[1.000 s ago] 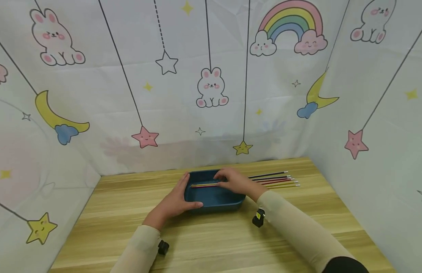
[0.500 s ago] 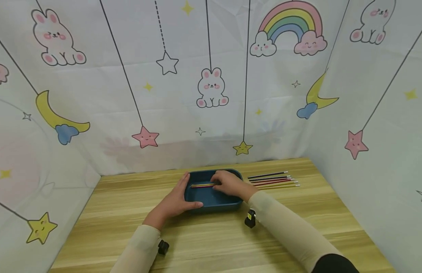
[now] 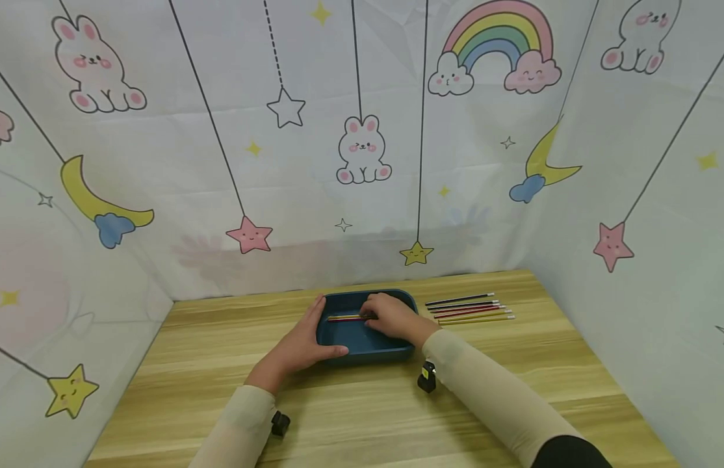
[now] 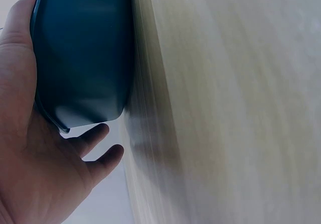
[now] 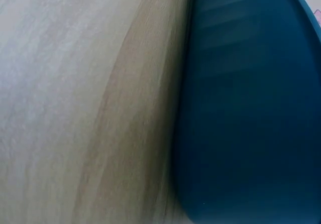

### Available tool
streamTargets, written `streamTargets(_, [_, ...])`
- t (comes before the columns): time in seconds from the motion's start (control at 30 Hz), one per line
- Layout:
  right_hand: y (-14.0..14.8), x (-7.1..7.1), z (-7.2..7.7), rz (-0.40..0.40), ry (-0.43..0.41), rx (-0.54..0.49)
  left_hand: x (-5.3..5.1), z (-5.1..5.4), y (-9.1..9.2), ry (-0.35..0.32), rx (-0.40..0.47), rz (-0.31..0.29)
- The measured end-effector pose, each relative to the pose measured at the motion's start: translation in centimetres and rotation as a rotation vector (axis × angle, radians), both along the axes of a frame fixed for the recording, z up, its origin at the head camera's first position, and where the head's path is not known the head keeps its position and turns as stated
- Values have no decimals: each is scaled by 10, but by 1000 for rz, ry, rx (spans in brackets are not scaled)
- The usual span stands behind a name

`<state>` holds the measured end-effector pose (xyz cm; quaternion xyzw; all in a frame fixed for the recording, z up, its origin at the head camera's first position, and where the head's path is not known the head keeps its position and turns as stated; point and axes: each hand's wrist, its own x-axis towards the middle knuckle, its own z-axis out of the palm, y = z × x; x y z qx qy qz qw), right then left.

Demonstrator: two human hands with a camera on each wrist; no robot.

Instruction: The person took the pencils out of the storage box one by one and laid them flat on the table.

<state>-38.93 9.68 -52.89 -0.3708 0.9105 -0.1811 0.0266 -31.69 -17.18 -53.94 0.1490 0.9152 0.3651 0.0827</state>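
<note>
A dark blue tray (image 3: 368, 356) stands on the table. Inside it lie a few thin pencils (image 3: 346, 318), yellow and red, side by side. My left hand (image 3: 297, 348) rests against the tray's left end, its thumb along the front rim and its fingers straight along the side. In the left wrist view, two fingers of that hand (image 4: 45, 163) reach past the tray's corner, clear of its wall. My right hand (image 3: 394, 318) is over the tray with curled fingers, pinching the pencils near their middle; it covers their right ends. The right wrist view shows just the tray wall (image 5: 251, 113) and tabletop.
Several more pencils (image 3: 470, 311), dark, red and yellow with white ends, lie on the wooden table (image 3: 350, 416) to the right of the tray. A white printed cloth (image 3: 315, 195) hangs behind and at both sides.
My right hand has moved left and slightly lower inside the tray, covering more of the pencils and uncovering the tray's right rim. My left hand and the tray have stayed put.
</note>
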Motion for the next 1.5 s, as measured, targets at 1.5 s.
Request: streamTargets(1.5, [-3, -8, -13, 52, -55, -21, 0, -1, -1, -10, -15, -3])
